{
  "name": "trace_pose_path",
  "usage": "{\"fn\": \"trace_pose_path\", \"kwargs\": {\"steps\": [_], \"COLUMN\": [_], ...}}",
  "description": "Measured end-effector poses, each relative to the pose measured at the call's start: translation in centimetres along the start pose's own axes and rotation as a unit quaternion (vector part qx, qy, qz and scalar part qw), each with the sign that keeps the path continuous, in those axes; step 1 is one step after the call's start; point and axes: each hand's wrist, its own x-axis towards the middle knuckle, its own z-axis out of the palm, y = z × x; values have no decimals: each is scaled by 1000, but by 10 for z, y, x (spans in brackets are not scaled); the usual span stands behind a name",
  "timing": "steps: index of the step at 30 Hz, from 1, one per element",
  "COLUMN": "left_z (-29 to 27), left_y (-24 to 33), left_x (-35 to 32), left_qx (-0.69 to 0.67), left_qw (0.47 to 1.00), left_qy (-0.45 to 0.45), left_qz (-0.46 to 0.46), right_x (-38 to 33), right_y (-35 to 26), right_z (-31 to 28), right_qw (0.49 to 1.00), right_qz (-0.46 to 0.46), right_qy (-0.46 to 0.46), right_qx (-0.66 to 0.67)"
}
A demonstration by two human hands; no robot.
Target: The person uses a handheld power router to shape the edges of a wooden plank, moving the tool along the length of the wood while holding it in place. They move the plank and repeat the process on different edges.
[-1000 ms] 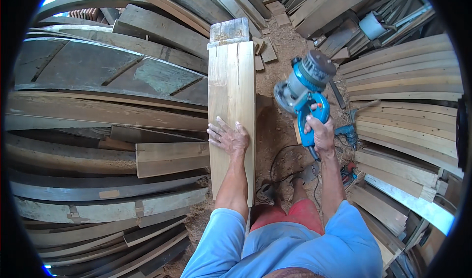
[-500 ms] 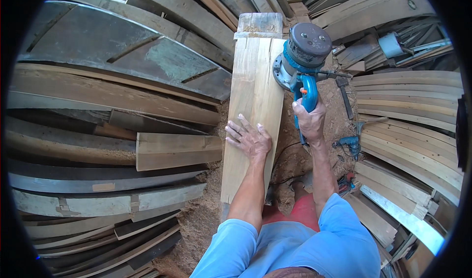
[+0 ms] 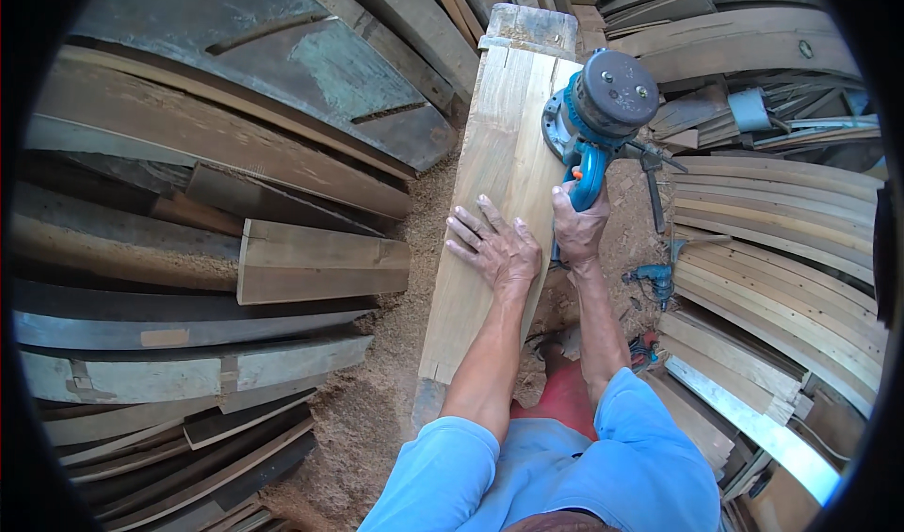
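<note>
A long pale wooden board (image 3: pixel 513 118) lies before me on a worn wooden beam (image 3: pixel 534 25), whose far end shows beyond it. My left hand (image 3: pixel 499 249) rests flat on the board with its fingers spread. The blue handle of a power router (image 3: pixel 607 99) is gripped in my right hand (image 3: pixel 579 226). The router has a dark round motor top, and its round base sits at the board's right edge, near the far end. The base hides the bit and part of that edge.
Stacked timber (image 3: pixel 320 259) fills the left side, with a large dark slotted panel (image 3: pixel 320 61) behind. Curved planks (image 3: pixel 782 221) are piled at right. A hammer (image 3: pixel 654 193) and a blue power drill (image 3: pixel 654 282) lie on the sawdust-covered floor (image 3: pixel 367 428) or beside it.
The view has turned slightly, so the board now leans more to the right. Both hands keep their hold and place on the board and router, with little shift of the router along the edge.
</note>
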Motion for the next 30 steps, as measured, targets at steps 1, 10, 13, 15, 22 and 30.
{"fn": "trace_pose_path", "kwargs": {"steps": [1, 10, 13, 15, 22, 30], "left_z": [0, 3, 1, 2, 0, 0], "left_y": [-1, -4, -4, -3, -3, -4], "left_x": [0, 1, 0, 0, 1, 1], "left_qx": [-4, -16, -17, -15, -13, -15], "left_qw": [1000, 999, 1000, 999, 999, 999], "left_qy": [-3, 31, 5, 19, 23, 27], "left_qz": [0, 24, 17, 21, 23, 24], "right_x": [1, 22, 30, 34, 55, 74], "right_y": [1, 9, 8, 6, 14, 21], "right_z": [1, 6, 6, 6, 10, 12], "right_qw": [1000, 1000, 1000, 1000, 999, 998], "right_qz": [-2, -16, -6, 4, -23, -40], "right_qy": [-2, -6, 0, 0, 7, 6], "right_qx": [-3, -1, -13, -28, -43, -48]}}
